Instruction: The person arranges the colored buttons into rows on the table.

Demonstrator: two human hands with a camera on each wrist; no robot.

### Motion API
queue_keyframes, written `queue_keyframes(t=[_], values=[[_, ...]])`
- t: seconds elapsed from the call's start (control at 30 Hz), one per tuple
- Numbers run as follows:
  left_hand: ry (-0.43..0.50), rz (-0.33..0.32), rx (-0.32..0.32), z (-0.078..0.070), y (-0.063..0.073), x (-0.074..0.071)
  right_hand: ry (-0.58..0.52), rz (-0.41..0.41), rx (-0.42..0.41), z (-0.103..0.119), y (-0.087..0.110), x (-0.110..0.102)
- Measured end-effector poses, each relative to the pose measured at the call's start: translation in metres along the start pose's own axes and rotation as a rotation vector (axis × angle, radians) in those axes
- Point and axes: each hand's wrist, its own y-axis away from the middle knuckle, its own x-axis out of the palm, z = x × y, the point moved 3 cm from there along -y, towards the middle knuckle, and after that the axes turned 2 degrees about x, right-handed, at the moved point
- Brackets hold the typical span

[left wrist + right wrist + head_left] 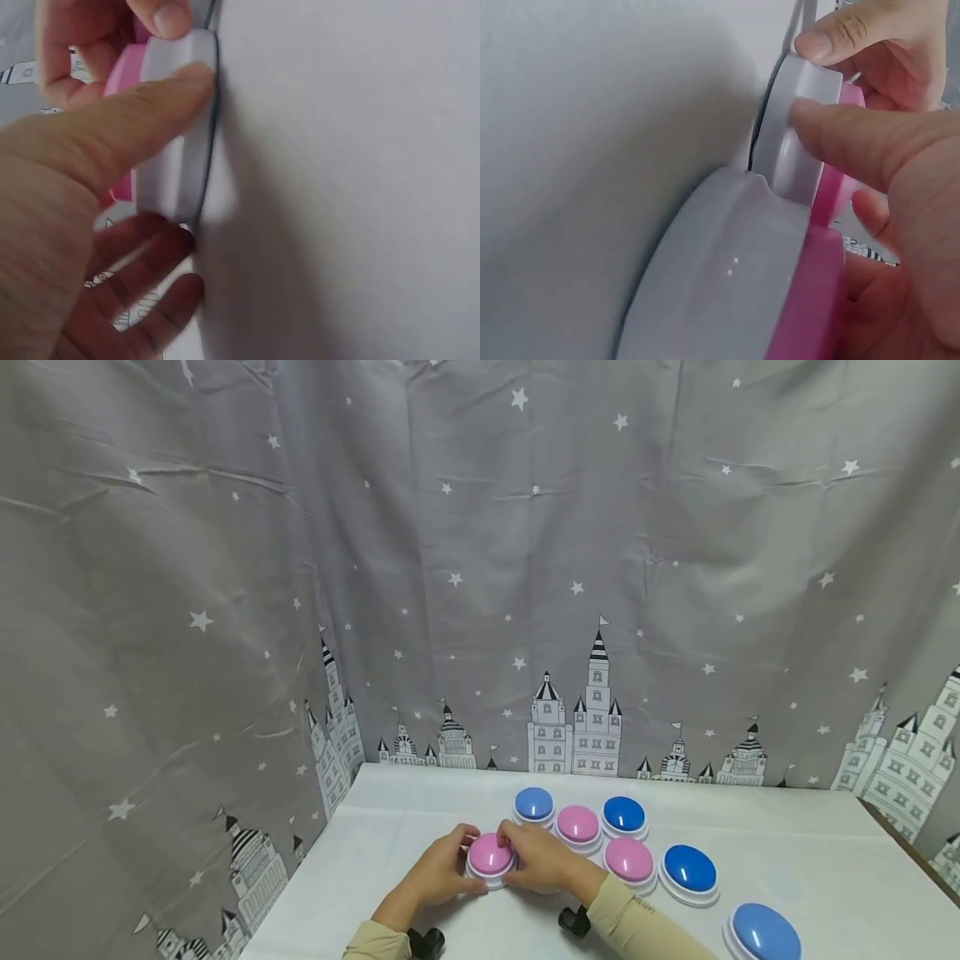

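Note:
A pink push button (490, 855) with a white round base sits on the white tabletop between both hands. My left hand (438, 870) grips its left side, the thumb pressing on the white base (161, 176) in the left wrist view. From the right, my right hand (546, 860) holds the same button, with its thumb on the base and a finger over the pink top. In the right wrist view, a second pink button (712, 277) stands close beside the held one, under the right hand, which mostly hides it in the head view.
Behind and right of the hands stand light blue (534, 803), pink (577, 823), and dark blue buttons (624, 814). Further right are another pink (629, 860), a dark blue (690, 868) and a light blue button (767, 932). A grey castle-print curtain (480, 552) hangs behind the table.

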Motion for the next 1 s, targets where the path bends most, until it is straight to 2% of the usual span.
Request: queue_keyframes(t=[0.1, 0.27, 0.37, 0.57, 0.8, 0.9, 1.0], values=[[0.007, -0.023, 0.010, 0.000, 0.004, -0.003, -0.005, -0.019, -0.014, 0.003, -0.001, -0.001], [-0.008, -0.053, 0.028, -0.010, 0.019, -0.015, -0.038, -0.038, -0.069, 0.016, 0.006, -0.008], [-0.024, -0.057, 0.043, -0.019, 0.036, -0.019, -0.052, -0.046, -0.115, 0.030, 0.019, -0.008], [-0.040, -0.017, 0.070, -0.038, 0.073, -0.025, -0.075, -0.061, -0.192, 0.060, 0.046, 0.000], [0.071, 0.050, 0.092, -0.045, 0.107, -0.026, -0.143, 0.007, -0.204, 0.081, 0.062, 0.012], [0.118, 0.058, 0.098, -0.044, 0.115, -0.022, -0.124, -0.010, -0.258, 0.084, 0.067, 0.017], [0.167, 0.067, 0.053, -0.041, 0.120, -0.017, -0.092, -0.039, -0.317, 0.085, 0.071, 0.022]])
